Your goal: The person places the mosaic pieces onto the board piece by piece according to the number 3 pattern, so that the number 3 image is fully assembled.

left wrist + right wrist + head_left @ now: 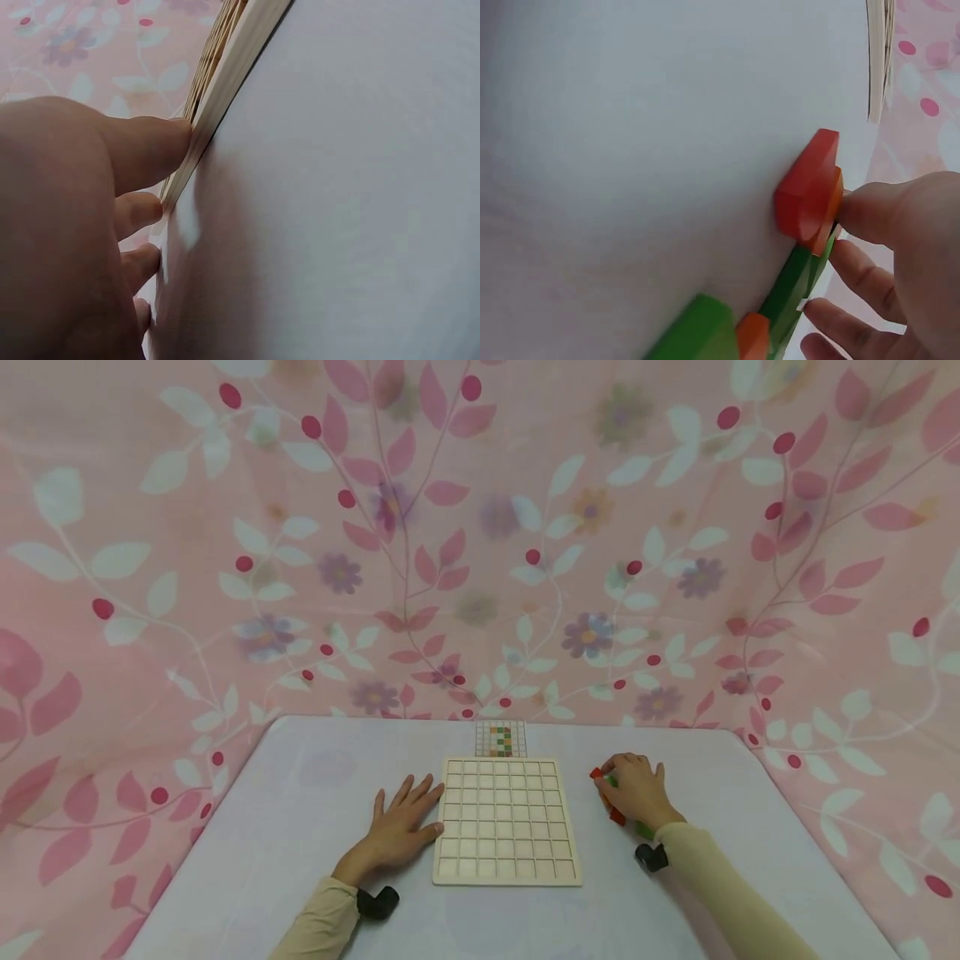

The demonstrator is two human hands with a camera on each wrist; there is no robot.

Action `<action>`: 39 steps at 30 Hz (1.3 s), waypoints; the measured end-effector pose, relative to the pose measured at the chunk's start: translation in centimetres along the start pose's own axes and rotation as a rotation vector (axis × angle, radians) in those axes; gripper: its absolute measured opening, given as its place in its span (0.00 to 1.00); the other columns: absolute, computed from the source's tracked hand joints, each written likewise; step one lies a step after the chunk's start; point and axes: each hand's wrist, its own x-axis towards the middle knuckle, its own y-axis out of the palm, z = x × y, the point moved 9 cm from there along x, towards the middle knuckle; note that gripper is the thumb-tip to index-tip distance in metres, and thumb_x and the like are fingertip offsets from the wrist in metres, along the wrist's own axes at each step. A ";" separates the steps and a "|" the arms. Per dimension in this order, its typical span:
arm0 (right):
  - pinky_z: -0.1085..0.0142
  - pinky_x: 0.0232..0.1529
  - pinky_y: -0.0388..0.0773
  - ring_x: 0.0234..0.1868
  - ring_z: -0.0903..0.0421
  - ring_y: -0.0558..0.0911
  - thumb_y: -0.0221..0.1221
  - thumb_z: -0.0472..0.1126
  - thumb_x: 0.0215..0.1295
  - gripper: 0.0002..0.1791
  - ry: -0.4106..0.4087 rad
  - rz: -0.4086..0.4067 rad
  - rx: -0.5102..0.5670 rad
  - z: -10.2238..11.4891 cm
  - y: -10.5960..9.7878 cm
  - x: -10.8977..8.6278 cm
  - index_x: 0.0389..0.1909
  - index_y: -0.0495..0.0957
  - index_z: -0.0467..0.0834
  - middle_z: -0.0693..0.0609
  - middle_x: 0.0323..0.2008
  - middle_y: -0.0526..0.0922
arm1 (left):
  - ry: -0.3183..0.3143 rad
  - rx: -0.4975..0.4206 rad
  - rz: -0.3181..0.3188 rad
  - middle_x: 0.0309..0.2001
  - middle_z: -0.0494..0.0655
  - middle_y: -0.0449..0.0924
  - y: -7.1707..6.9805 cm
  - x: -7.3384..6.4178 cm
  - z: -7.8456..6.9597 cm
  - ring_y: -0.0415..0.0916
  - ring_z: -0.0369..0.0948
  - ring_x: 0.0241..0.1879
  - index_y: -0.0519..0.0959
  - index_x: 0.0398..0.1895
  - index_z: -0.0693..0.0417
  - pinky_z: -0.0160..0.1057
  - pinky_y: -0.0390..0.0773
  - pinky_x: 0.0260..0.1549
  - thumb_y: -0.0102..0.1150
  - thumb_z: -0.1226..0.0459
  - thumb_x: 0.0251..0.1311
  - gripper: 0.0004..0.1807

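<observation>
A cream wooden grid board (507,884) lies flat on the table, its squares bare. My left hand (401,831) is beside its left edge with the fingers spread, and in the left wrist view the thumb (154,146) touches the board's side. To the board's right, my right hand (641,789) is over a small group of coloured blocks. In the right wrist view its fingertips are at a red block (806,195), a dark green block (787,289) and an orange block (754,337). A brighter green block (697,334) is nearer the camera. The palm partly hides the group from above.
Behind the board lies a small card (501,739) printed with a grid of green, orange and red squares. A white cloth covers the table (315,810). Pink flowered fabric (480,543) hangs behind and at both sides. Each wrist bears a black camera (378,903).
</observation>
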 end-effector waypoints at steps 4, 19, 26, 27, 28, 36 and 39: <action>0.14 0.68 0.43 0.71 0.28 0.69 0.63 0.49 0.75 0.13 -0.006 0.030 0.007 0.4 0.1 0.1 0.49 0.84 0.44 0.33 0.66 0.78 | -0.008 -0.009 -0.005 0.85 0.52 0.55 0.0 0.1 0.2 0.41 0.61 0.86 0.64 0.83 0.47 0.77 0.27 0.73 0.61 0.51 0.73 0.38; 0.16 0.68 0.49 0.70 0.28 0.70 0.65 0.48 0.75 0.13 -0.051 0.038 -0.007 1.2 0.2 0.5 0.49 0.83 0.42 0.32 0.65 0.79 | 0.018 -0.106 -0.052 0.82 0.76 0.48 -1.1 -0.4 -0.6 0.40 0.73 0.82 0.72 0.77 0.50 0.80 0.29 0.72 0.66 0.49 0.68 0.37; 0.19 0.68 0.57 0.69 0.29 0.71 0.63 0.45 0.76 0.11 -0.090 0.035 -0.028 1.7 0.3 0.4 0.48 0.80 0.40 0.31 0.65 0.78 | -0.065 -0.127 -0.033 0.83 0.78 0.39 -1.0 -0.1 -0.1 0.32 0.74 0.82 0.74 0.76 0.49 0.76 0.30 0.76 0.70 0.51 0.65 0.37; 0.20 0.68 0.58 0.69 0.28 0.71 0.63 0.45 0.76 0.11 -0.094 0.034 -0.030 1.7 0.3 0.4 0.48 0.80 0.40 0.30 0.65 0.77 | -0.087 -0.125 -0.026 0.83 0.77 0.40 -1.1 0.0 0.0 0.32 0.74 0.83 0.74 0.76 0.50 0.76 0.30 0.75 0.71 0.52 0.64 0.37; 0.21 0.68 0.59 0.69 0.29 0.71 0.63 0.45 0.76 0.11 -0.096 0.031 -0.030 1.8 0.2 0.5 0.48 0.80 0.40 0.31 0.65 0.77 | -0.110 -0.129 -0.018 0.83 0.76 0.40 -1.1 0.0 0.1 0.31 0.73 0.83 0.75 0.75 0.49 0.77 0.28 0.75 0.72 0.53 0.64 0.36; 0.31 0.68 0.70 0.67 0.28 0.74 0.65 0.42 0.74 0.11 -0.200 -0.037 -0.021 3.4 -0.3 0.7 0.47 0.81 0.37 0.28 0.63 0.78 | -0.226 -0.164 0.011 0.85 0.70 0.40 -1.6 0.1 0.2 0.28 0.70 0.84 0.77 0.74 0.45 0.80 0.21 0.71 0.74 0.56 0.61 0.36; 0.32 0.69 0.69 0.67 0.28 0.74 0.66 0.41 0.74 0.10 -0.244 -0.050 -0.005 4.2 -0.2 0.7 0.46 0.81 0.38 0.28 0.63 0.78 | -0.225 -0.158 0.010 0.85 0.70 0.41 -1.6 0.2 0.2 0.28 0.70 0.84 0.77 0.74 0.45 0.80 0.21 0.71 0.74 0.56 0.61 0.35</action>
